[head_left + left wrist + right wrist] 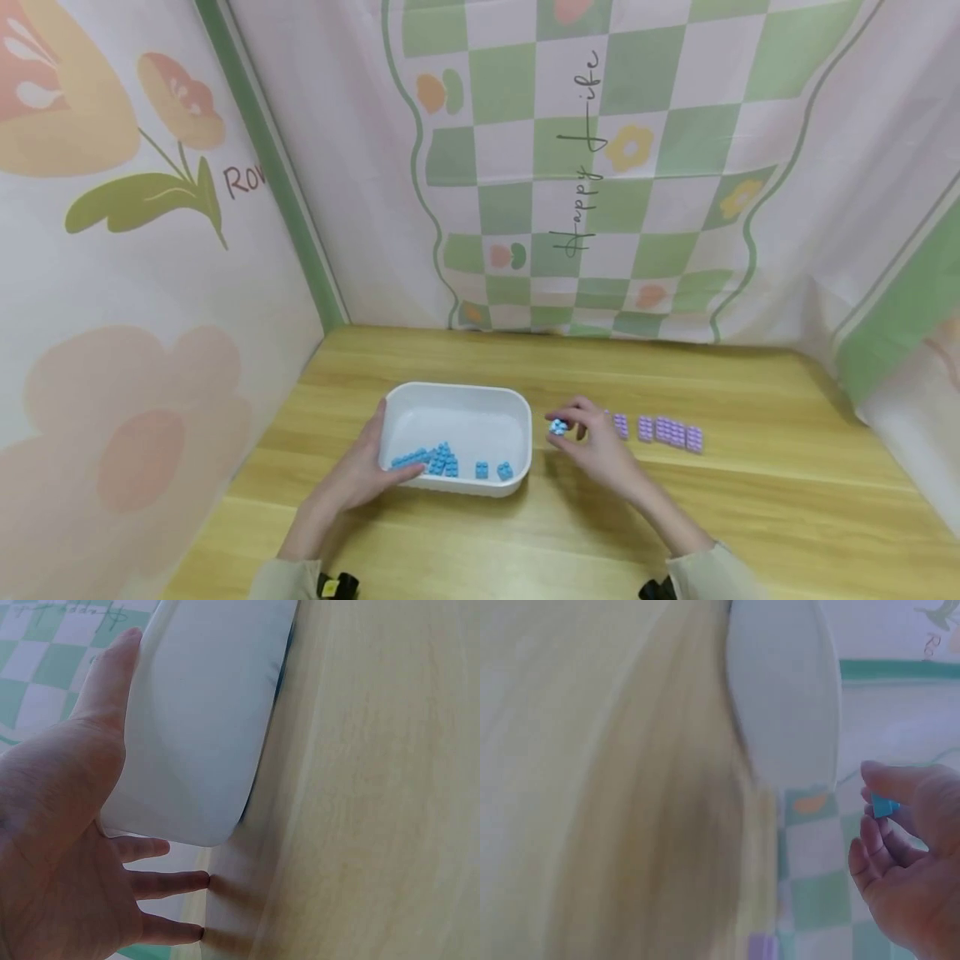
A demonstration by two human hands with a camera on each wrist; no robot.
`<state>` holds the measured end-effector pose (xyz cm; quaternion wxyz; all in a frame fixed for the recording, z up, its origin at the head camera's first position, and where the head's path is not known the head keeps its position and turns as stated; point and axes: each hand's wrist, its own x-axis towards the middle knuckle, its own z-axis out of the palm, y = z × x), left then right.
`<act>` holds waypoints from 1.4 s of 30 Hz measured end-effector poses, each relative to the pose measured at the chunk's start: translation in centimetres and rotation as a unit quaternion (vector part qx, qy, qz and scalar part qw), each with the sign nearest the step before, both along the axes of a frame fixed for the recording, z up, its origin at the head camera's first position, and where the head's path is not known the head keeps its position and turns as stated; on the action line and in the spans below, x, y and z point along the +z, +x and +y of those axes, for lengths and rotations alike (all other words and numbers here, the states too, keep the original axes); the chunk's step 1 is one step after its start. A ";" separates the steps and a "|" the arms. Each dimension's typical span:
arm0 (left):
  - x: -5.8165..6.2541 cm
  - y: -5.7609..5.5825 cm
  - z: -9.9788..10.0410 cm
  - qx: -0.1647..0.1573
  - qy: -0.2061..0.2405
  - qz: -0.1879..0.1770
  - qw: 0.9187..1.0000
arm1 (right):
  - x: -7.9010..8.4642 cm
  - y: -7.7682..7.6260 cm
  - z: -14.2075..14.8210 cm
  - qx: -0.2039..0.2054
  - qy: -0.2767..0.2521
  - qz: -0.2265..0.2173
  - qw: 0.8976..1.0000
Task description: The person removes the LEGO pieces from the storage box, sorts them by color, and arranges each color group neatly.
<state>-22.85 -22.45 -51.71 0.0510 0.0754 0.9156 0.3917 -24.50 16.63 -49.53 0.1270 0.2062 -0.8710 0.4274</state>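
Observation:
My left hand (367, 467) holds the left end of a white plastic tub (457, 392), its thumb over the front rim. In the left wrist view, the thumb lies along the tub's edge and three fingers stretch out below its corner, tips down at the tabletop. Small blue toy bricks (442, 461) lie inside the tub, bunched toward the front left, with two apart on the right. Just right of the tub, my right hand (596, 446) pinches a blue toy brick (883, 805) between thumb and fingertips, above the table.
Purple toy bricks (670, 431) lie in a row on the wooden table (787, 483), partly behind the right hand. A checkered curtain (585, 192) hangs along the table's back edge, and a flowered one (150, 333) along the left.

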 end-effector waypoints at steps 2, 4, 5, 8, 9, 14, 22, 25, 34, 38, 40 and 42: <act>-0.1 -0.1 0.0 -0.003 0.002 0.002 1.000 | -0.5 0.3 1.3 -0.010 0.013 -0.004 1.000; -0.1 -0.1 0.1 -0.004 0.003 0.004 1.000 | -1.0 0.7 2.7 -0.011 0.022 -0.012 1.000; -0.1 -0.1 0.1 -0.005 0.003 0.004 1.000 | -1.3 0.8 3.4 -0.012 0.027 -0.011 0.999; -0.2 -0.1 0.1 -0.004 0.000 0.002 1.000 | -2.2 1.2 5.1 -0.014 0.036 -0.020 0.999; -0.2 0.0 0.0 -0.005 -0.002 0.005 1.000 | -2.3 1.3 5.6 -0.016 0.040 -0.026 0.999; -0.2 -0.1 -0.1 -0.005 0.001 0.010 1.000 | -3.1 1.6 7.2 -0.027 0.056 -0.051 0.997; -0.4 -0.2 -0.1 -0.010 0.002 0.011 1.000 | -4.2 1.6 8.2 -0.028 0.074 -0.029 0.996; -0.4 -0.1 -0.2 -0.009 0.005 0.012 1.000 | -4.4 1.5 8.3 -0.028 0.072 -0.025 0.997; -0.2 -0.2 -0.2 -0.010 0.011 0.013 1.000 | -4.4 1.2 8.6 -0.006 0.063 -0.045 0.997; -0.3 -0.2 -0.2 -0.009 0.011 0.012 1.000 | -4.4 1.1 8.7 0.003 0.055 -0.041 0.998; -0.3 -0.2 -0.2 -0.009 0.009 0.012 1.000 | -4.5 1.1 8.7 0.008 0.047 -0.026 0.999; -0.4 -0.1 -0.3 -0.010 0.008 0.012 1.000 | -4.5 1.1 8.6 0.009 0.039 -0.001 0.999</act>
